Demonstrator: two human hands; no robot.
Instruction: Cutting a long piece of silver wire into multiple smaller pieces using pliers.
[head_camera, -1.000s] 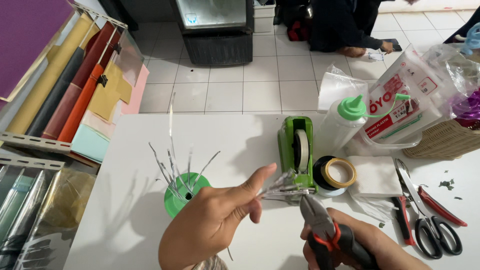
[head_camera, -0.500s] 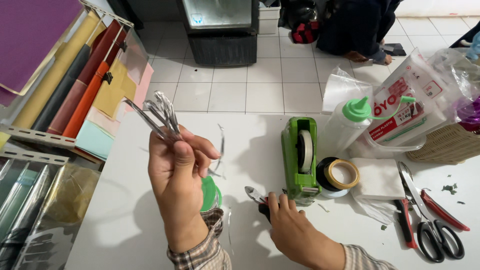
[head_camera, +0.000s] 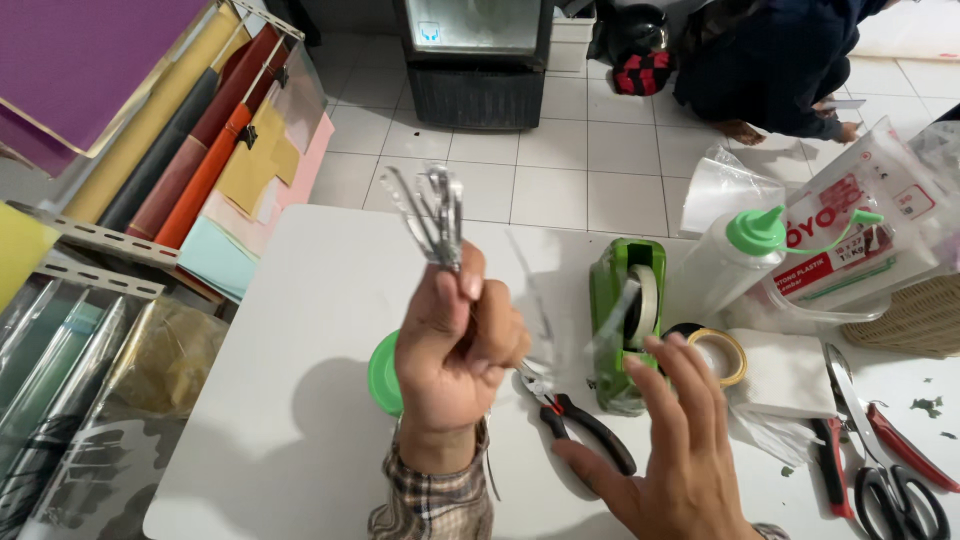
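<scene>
Left hand (head_camera: 455, 340) clamps wire bundle (head_camera: 435, 215) upright; right hand (head_camera: 675, 445) spread, above pliers (head_camera: 575, 420).

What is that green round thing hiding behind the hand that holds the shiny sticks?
Only a curved edge of the green round thing peeks out on the white table. The left hand and wrist cover the rest.

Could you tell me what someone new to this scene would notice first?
Most striking is the left hand, raised at centre and gripping a bundle of thin metal wires. To its right, the open right hand hovers above black-handled pliers lying on the white table, beside a green tape dispenser.
</scene>
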